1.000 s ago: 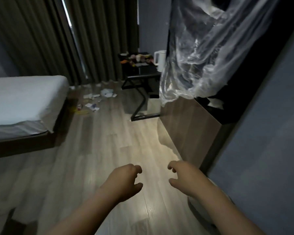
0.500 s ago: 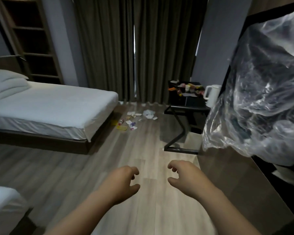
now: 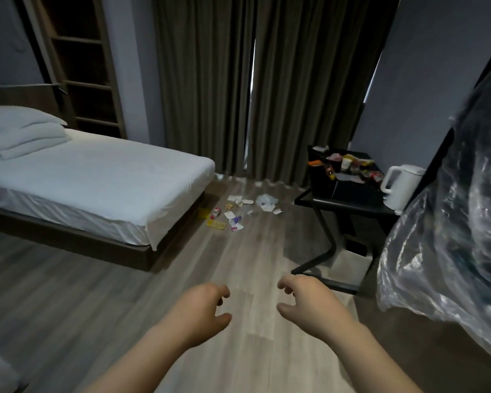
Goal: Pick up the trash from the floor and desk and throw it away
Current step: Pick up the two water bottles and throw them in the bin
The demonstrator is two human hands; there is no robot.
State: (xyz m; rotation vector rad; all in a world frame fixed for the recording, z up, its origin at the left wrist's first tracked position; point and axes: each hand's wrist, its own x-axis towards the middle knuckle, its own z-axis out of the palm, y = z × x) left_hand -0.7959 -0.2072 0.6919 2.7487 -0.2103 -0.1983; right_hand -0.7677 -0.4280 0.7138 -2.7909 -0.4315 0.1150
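Scattered trash (image 3: 240, 211) lies on the wooden floor near the foot of the bed: paper scraps, wrappers, a small red can and a yellow packet. More trash (image 3: 349, 165), including a paper cup and wrappers, covers the far part of the black desk (image 3: 349, 199). My left hand (image 3: 201, 313) and my right hand (image 3: 306, 304) are held out low in front of me, fingers loosely curled and apart, holding nothing. Both are far from the trash. A clear plastic bag (image 3: 451, 245) hangs at the right edge.
A white bed (image 3: 102, 180) with a folded duvet fills the left side. A white kettle (image 3: 400, 188) stands on the desk's near corner. Dark curtains (image 3: 253, 89) hang behind. A small bin (image 3: 352, 256) sits under the desk. A wooden cabinet stands at lower right.
My view has swung left and lifted, bringing the bed, curtains and desk into the centre. The plastic bag has slid to the right edge. My hands keep the same empty pose.
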